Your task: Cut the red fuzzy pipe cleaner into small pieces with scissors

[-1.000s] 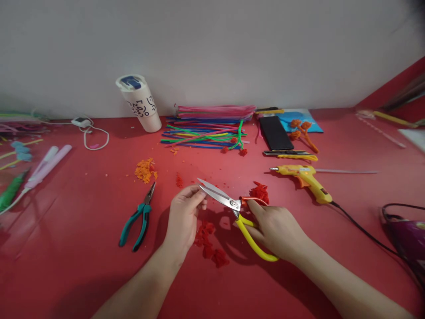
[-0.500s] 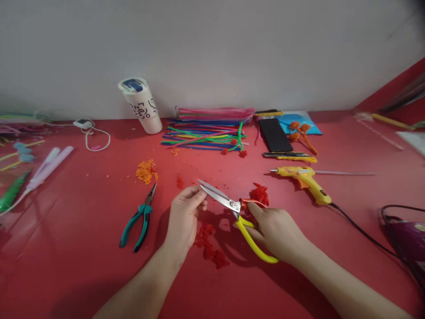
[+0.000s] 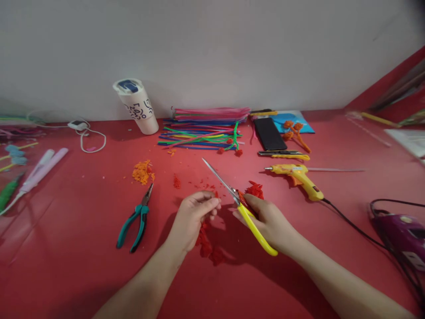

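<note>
Red tabletop (image 3: 83, 221) fills the lower frame, meeting a grey wall (image 3: 212, 53) across the top. Near the centre, the left hand (image 3: 191, 219) is angled up and to the right from a forearm entering at the bottom edge, its thumb and forefinger pinched on a small red piece (image 3: 216, 194), the other fingers curled beneath. Right of it, the right hand (image 3: 275, 221) reaches in from the lower right corner, back upward, fingers closed around the handles of the scissors (image 3: 246, 217); their blades slant to the upper left, seen nearly edge-on, clear of the red piece. Red clippings (image 3: 206, 248) lie just below the left hand, and a red pile (image 3: 255, 189) sits just beyond the right. Farther out, pliers (image 3: 142, 212) rest at centre left below orange scraps (image 3: 142, 172), a yellow glue gun (image 3: 299, 175) lies at centre right, and coloured stems (image 3: 202, 137) spread across upper centre beside a white tumbler (image 3: 142, 113).
</note>
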A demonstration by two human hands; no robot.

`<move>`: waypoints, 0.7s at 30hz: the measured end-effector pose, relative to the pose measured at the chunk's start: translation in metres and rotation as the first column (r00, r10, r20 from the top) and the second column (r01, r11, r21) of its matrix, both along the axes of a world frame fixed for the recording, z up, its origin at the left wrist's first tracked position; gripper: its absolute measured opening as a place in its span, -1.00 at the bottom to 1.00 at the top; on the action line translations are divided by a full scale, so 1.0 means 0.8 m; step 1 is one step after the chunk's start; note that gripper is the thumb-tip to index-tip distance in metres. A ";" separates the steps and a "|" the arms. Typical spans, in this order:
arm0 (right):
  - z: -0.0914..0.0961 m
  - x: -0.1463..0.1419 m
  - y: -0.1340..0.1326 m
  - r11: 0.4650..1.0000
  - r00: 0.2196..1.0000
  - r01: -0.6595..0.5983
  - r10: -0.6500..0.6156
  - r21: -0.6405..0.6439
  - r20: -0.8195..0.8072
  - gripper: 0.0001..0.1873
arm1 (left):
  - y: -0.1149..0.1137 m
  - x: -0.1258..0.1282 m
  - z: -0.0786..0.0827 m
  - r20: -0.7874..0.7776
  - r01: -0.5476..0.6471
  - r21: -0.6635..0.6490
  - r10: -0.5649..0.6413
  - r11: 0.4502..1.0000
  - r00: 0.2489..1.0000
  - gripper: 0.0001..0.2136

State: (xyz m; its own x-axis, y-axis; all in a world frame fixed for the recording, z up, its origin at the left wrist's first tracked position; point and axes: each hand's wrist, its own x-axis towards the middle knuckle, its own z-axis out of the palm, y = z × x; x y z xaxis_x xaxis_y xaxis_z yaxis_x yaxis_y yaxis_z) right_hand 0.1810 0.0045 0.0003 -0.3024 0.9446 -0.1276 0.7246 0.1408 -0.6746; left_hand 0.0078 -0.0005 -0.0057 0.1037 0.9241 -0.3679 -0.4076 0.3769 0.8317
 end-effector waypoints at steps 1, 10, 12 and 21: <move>0.001 -0.003 -0.001 0.999 0.994 0.020 -0.025 -0.048 -0.107 -0.75 | -0.002 0.002 0.000 -0.003 0.065 -0.015 -0.065 0.998 0.998 -0.92; 0.000 -0.008 -0.008 0.922 0.853 0.004 -0.205 -0.388 -0.479 -0.79 | -0.008 0.008 0.001 -0.046 0.324 -0.063 -0.327 0.944 0.944 -0.93; -0.001 -0.007 -0.008 0.928 0.863 -0.005 -0.185 -0.374 -0.471 -0.82 | -0.008 0.009 -0.001 -0.082 0.340 -0.052 -0.343 0.939 0.936 -0.92; 0.005 -0.012 -0.007 0.967 0.912 0.040 -0.138 -0.253 -0.386 -0.82 | -0.012 0.016 -0.003 -0.405 0.267 0.080 -0.213 0.960 0.889 -0.94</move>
State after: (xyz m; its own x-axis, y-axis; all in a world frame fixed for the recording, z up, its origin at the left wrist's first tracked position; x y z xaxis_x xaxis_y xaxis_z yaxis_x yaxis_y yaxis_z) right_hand 0.1713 -0.0009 0.0040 -0.2903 0.9276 -0.2350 0.3911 -0.1092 -0.9138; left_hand 0.0204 -0.0097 -0.0078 0.2019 0.9313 -0.3031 0.0474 0.2998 0.9528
